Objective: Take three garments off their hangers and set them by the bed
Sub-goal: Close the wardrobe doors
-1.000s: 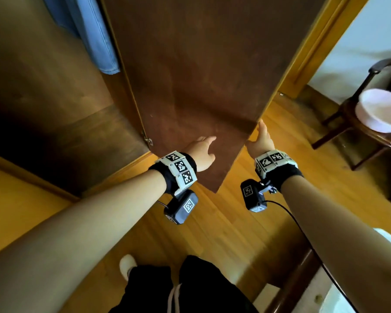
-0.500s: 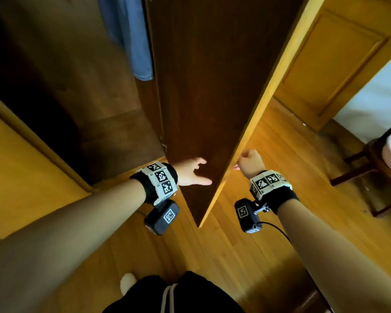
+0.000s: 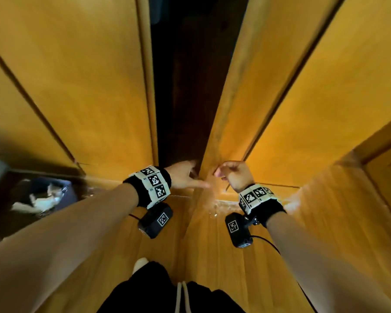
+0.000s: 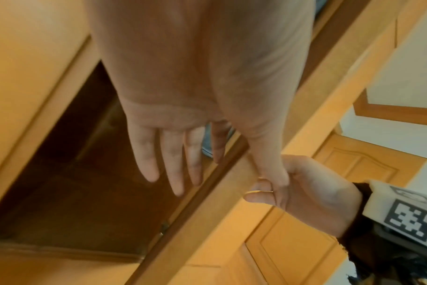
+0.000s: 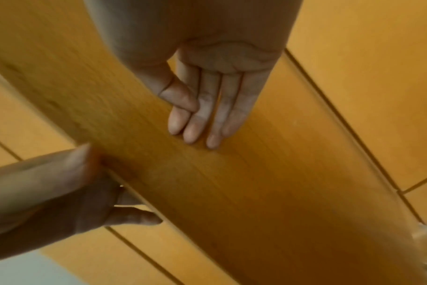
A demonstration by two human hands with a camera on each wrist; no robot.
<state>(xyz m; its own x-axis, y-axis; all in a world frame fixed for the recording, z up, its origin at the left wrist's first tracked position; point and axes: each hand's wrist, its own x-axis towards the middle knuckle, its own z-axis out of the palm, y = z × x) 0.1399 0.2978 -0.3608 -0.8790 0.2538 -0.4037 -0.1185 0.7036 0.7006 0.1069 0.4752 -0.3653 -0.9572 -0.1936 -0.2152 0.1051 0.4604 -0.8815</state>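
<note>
The right wardrobe door (image 3: 303, 91) of yellow wood stands almost closed, leaving a narrow dark gap (image 3: 185, 98) beside the left door (image 3: 77, 82). My left hand (image 3: 185, 177) is at the door's free edge, its straight fingers (image 4: 173, 164) reaching into the gap and the thumb lying along the edge. My right hand (image 3: 233, 177) presses flat fingers (image 5: 207, 115) on the door's front face. A sliver of blue garment (image 4: 207, 144) shows inside the wardrobe between my left fingers. Neither hand holds a garment or hanger.
A dark bin (image 3: 43, 195) with white scraps sits on the floor at the lower left. A panelled room door (image 4: 358, 165) stands to the right. The wooden floor (image 3: 212, 245) lies below my wrists, with my dark trousers (image 3: 158, 290) beneath.
The wardrobe door has swung from wide open to nearly closed, both hands moving with it. The hanging blue garment and the chair have left the head view.
</note>
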